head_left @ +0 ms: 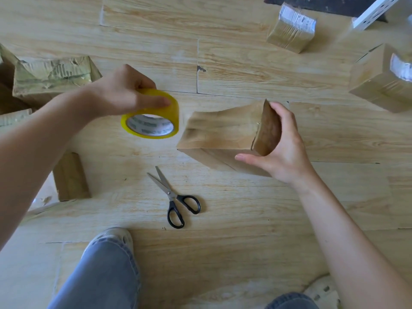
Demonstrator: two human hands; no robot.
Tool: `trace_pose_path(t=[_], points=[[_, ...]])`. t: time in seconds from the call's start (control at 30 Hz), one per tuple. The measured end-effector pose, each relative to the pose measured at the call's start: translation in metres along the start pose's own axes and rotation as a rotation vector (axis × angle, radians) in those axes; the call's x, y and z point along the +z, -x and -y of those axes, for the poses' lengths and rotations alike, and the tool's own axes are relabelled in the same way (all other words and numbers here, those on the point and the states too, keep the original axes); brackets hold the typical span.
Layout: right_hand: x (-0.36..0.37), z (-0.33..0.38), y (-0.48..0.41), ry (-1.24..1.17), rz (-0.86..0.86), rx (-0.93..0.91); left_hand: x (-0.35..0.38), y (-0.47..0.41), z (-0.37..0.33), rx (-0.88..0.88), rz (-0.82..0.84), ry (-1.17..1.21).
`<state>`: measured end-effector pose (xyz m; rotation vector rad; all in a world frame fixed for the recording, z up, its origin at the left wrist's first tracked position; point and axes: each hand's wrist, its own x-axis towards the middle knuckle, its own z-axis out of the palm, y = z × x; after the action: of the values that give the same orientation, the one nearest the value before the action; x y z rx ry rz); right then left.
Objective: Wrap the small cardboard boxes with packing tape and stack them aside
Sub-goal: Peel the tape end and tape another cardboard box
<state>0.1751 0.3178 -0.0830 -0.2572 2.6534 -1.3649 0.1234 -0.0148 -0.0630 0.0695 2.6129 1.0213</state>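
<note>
The wood-plank floor [223,52] carries everything. A torn carton [51,76] lies at 9 to 10 o'clock. Two tape-wrapped boxes sit aside, apart rather than stacked, one at 1 o'clock [289,32] and one at 3 o'clock [379,85].

The small cardboard box [223,128] being worked is just right of centre, its long axis running from 9 to 3 o'clock. A bare box [71,177] waits at 8 o'clock.

The packing tape roll [171,112] hangs just beside the box's 9 o'clock end. Whether a strip already joins them cannot be told.

Scissors [172,195] lie part open at 6 o'clock, nearer the left hand.

The right hand [283,148] clamps the box's 3 o'clock end, fingers [247,158] spread wide across it. The left hand [118,92] grips the roll, fingers [156,101] curled over its rim. The wrap likely runs lengthwise towards the right hand.
</note>
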Motion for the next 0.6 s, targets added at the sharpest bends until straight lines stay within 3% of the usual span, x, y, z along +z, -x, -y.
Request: trace_pose_path(t=[0.07, 0.13, 0.27, 0.43, 0.6], points=[[-0.004, -0.001, -0.003, 0.006, 0.017, 0.017, 0.001, -0.002, 0.001, -0.032, -0.062, -0.234], [-0.009, -0.003, -0.004, 0.018, 0.035, 0.033, 0.001, 0.0, 0.0, -0.089, -0.078, -0.285], [-0.02, -0.013, 0.001, 0.017, 0.037, 0.084, 0.005, 0.004, -0.008, -0.133, -0.051, -0.188], [-0.034, -0.035, 0.022, -0.014, 0.038, 0.164, 0.005, 0.003, -0.015, 0.026, 0.074, 0.149], [-0.011, -0.055, 0.03, -0.032, 0.114, 0.235, 0.012, -0.002, -0.013, 0.036, 0.101, 0.01]])
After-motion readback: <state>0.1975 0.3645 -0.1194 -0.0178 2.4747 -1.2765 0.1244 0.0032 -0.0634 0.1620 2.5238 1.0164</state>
